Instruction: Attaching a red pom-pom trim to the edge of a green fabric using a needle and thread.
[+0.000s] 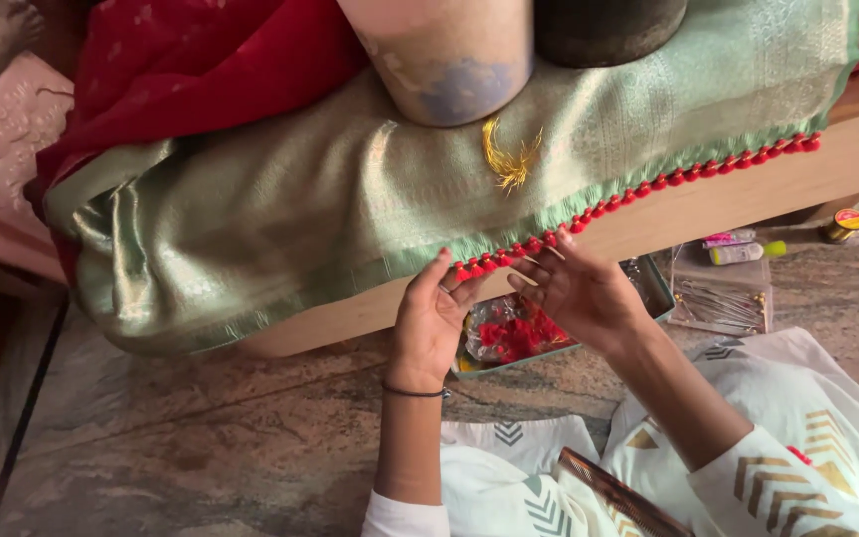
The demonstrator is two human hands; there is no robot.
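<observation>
Both hands are up at the edge of the green silk cloth (330, 199), right where the row of red tassels (648, 184) runs along its hem. The left hand (431, 323) has its fingers curled up, thumb and fingertips pinching the hem at the last few red tassels. The right hand (581, 293) sits just beside it, palm towards us, fingers bent, fingertips touching the same stretch of border; whether it holds a needle there I cannot tell, it's too small to make out. The two hands are close together, almost touching, both working on the cloth edge.

The cloth is draped over a low wooden bench (748, 194), hanging down its front on the left. On top, a small bunch of golden thread (509, 159) lies on the cloth, just below a pale pot (444, 60) and a dark pot (603, 30) that stand on it. Red fabric (191, 70) is heaped behind.

Down on the stone floor (201, 438), directly under the hands, there's an open tin (653, 283) with red thread (519, 336) in it. To its right, a clear box of needles (723, 298), a small tube (743, 253) and a little round tin (845, 225). The person's white patterned garment (797, 438) fills the lower right, and a black band (415, 392) rings the left wrist
</observation>
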